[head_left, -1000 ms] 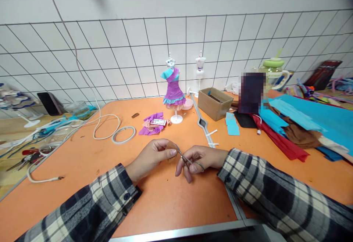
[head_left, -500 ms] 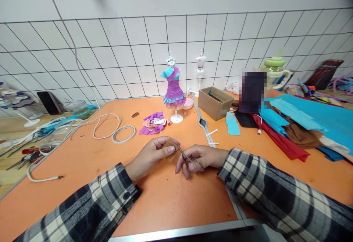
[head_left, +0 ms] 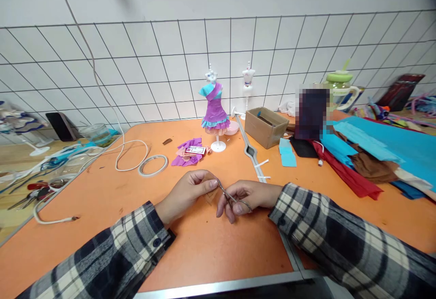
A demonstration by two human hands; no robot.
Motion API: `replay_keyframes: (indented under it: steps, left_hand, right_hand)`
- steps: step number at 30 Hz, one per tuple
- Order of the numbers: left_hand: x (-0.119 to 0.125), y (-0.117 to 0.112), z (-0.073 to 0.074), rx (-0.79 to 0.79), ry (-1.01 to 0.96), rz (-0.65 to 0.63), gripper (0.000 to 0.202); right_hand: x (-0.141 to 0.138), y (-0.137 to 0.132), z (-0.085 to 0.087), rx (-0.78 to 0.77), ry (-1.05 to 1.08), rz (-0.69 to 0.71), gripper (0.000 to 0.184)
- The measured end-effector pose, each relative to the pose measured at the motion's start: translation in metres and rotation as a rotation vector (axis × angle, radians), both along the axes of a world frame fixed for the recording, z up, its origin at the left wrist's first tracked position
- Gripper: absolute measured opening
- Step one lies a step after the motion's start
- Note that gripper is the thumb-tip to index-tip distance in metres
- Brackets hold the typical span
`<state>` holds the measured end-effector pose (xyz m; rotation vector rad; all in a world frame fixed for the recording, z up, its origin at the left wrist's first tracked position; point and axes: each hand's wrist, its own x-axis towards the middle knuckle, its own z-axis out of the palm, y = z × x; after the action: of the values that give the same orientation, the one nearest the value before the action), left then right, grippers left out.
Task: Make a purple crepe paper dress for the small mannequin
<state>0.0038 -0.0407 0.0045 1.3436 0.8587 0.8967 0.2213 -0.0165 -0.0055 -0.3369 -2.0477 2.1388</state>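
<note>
My left hand (head_left: 185, 194) pinches a small brown piece of paper (head_left: 211, 193) between thumb and fingers, just above the orange table (head_left: 211, 249). My right hand (head_left: 250, 194) grips small metal scissors (head_left: 229, 194), fingers through the loops, the blades pointing left at the paper's edge. Both hands meet at the table's middle. Behind them stands a small mannequin in a purple and blue paper dress (head_left: 214, 108).
Purple and pink scraps (head_left: 190, 152) lie near a tape ring (head_left: 153, 164) and white cable (head_left: 131, 154). A cardboard box (head_left: 265, 126), a bare mannequin (head_left: 248, 81), blue, red and brown paper sheets (head_left: 371, 154) and a green-lidded jug (head_left: 339, 88) fill the right. Tools lie far left.
The brown paper has turned slightly in my left fingers and shows less. The scissors stay at its edge; both hands keep their place.
</note>
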Motion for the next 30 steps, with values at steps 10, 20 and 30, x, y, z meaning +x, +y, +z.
replay_keyframes:
  steps: [10, 20, 30]
  left_hand:
    - [-0.0021, 0.0008, -0.0005, 0.064, 0.022, 0.006, 0.040]
    - [-0.0023, 0.0020, -0.0062, 0.000, -0.002, -0.036, 0.029]
    - [-0.0041, 0.0043, -0.0043, 0.044, 0.054, -0.073, 0.029]
  right_hand:
    - [0.0001, -0.0016, 0.0019, 0.017, 0.000, -0.025, 0.057]
    - [-0.0016, -0.0011, 0.0022, 0.038, 0.001, -0.006, 0.060]
    - [-0.0012, -0.0011, 0.0001, 0.037, -0.003, -0.032, 0.054]
